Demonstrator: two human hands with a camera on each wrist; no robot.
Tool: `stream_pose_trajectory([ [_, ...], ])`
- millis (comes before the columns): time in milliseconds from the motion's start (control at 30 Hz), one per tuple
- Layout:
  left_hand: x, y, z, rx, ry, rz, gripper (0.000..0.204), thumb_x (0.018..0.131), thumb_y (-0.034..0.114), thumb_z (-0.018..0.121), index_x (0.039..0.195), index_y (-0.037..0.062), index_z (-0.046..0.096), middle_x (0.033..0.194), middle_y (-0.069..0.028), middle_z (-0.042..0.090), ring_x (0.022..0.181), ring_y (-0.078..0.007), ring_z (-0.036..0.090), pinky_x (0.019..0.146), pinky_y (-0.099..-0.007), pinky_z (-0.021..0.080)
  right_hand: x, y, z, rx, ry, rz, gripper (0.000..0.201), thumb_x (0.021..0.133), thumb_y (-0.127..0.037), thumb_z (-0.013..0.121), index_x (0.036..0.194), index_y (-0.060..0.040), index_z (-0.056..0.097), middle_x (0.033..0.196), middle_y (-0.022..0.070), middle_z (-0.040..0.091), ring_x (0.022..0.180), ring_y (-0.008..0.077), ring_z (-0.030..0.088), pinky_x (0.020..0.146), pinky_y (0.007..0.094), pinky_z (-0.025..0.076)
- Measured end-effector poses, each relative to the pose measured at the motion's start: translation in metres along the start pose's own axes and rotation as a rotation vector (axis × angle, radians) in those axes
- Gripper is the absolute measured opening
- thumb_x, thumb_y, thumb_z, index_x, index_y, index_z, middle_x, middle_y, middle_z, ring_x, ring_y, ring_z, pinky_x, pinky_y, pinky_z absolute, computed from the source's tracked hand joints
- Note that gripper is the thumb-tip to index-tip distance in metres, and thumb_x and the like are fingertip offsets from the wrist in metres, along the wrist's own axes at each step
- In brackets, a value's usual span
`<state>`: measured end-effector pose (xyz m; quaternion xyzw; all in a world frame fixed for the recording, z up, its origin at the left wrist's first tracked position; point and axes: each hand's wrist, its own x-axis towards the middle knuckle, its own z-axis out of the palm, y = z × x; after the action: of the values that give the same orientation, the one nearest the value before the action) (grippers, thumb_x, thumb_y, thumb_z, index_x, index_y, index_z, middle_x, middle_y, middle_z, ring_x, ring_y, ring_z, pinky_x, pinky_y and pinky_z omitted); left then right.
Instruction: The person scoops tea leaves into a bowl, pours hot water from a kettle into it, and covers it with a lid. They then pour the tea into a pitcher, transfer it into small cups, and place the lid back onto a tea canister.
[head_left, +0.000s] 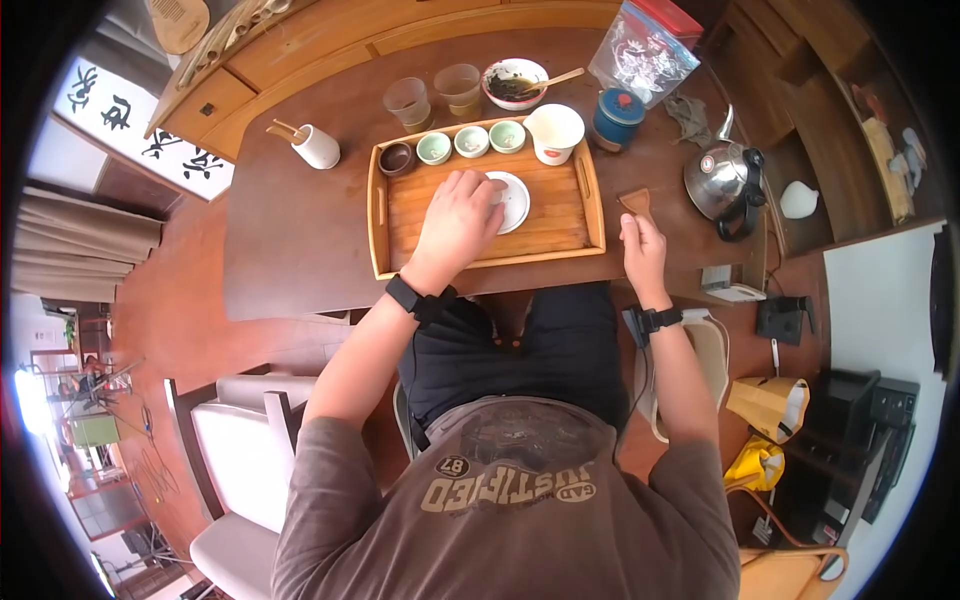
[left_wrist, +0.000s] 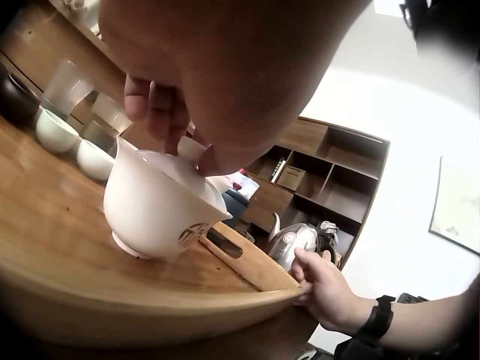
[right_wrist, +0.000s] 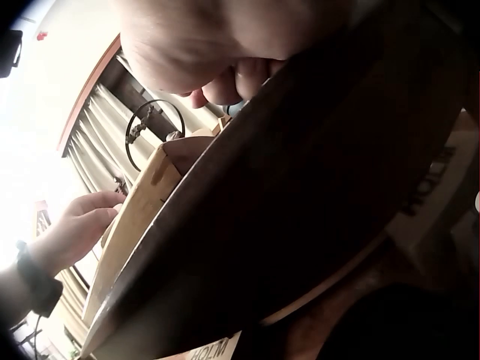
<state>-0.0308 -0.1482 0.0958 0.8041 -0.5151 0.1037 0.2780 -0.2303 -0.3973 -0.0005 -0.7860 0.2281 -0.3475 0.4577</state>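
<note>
Wrist view reveals bowl [left_wrist: 154, 206] under lid [left_wrist: 178, 166].

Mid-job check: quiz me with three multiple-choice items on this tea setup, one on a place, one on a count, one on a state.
1. Where is the white lidded bowl?
A. on the wooden tray
B. beside the kettle
C. on the floor

2. How many pale green cups stand in the row?
A. one
B. three
C. five

3. What is the left hand doing?
A. hanging idle
B. pinching the bowl's lid
C. gripping the kettle

Answers:
1. A, it sits on the tray's slats.
2. B, three stand side by side.
3. B, fingers close on the lid knob.
</note>
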Motion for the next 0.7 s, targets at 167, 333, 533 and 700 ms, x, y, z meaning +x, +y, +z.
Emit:
stream_pose_trajectory([
  [167, 0.004, -0.004, -0.003, -0.028, -0.023, 0.028, 0.024, 0.089, 0.01, 0.079, 0.112, 0.0032, 0.074, 0.106, -0.0126, 0.067, 0.106, -0.0344, 0.064, 0.095, -0.0453, 0.055, 0.0, 0.008, 0.003, -0.015, -0.025, -0.024, 0.044, 0.109, -0.026, 0.067, 0.077, 0.001, 0.055, 0.06, 0.0062, 0.045, 0.055, 0.0125, 0.04, 0.053, 0.0347, 0.036],
  [333, 0.005, -0.005, -0.002, -0.036, -0.038, 0.008, 0.024, 0.088, 0.009, 0.079, 0.111, 0.0032, 0.075, 0.105, -0.0127, 0.066, 0.106, -0.034, 0.064, 0.094, -0.0448, 0.056, -0.001, 0.009, 0.004, -0.047, -0.022, -0.039, 0.044, 0.108, -0.027, 0.069, 0.077, 0.0003, 0.055, 0.058, 0.0083, 0.043, 0.053, 0.0148, 0.038, 0.052, 0.0361, 0.035],
  [533, 0.005, 0.001, -0.007, -0.015, -0.016, -0.012, 0.025, 0.087, 0.009, 0.079, 0.111, 0.0038, 0.075, 0.106, -0.0121, 0.066, 0.106, -0.0334, 0.064, 0.094, -0.0433, 0.057, 0.0, 0.003, 0.002, -0.09, -0.045, -0.034, 0.042, 0.107, -0.026, 0.07, 0.078, -0.0004, 0.056, 0.058, 0.0088, 0.042, 0.052, 0.0165, 0.038, 0.052, 0.0369, 0.035],
  [700, 0.005, 0.007, -0.01, -0.034, 0.019, -0.002, 0.025, 0.087, 0.009, 0.079, 0.111, 0.0049, 0.075, 0.105, -0.0115, 0.065, 0.104, -0.0328, 0.064, 0.092, -0.0434, 0.057, 0.001, 0.003, 0.002, -0.115, -0.057, -0.054, 0.04, 0.106, -0.026, 0.072, 0.079, 0.0, 0.059, 0.058, 0.0098, 0.046, 0.051, 0.0184, 0.042, 0.052, 0.037, 0.037],
])
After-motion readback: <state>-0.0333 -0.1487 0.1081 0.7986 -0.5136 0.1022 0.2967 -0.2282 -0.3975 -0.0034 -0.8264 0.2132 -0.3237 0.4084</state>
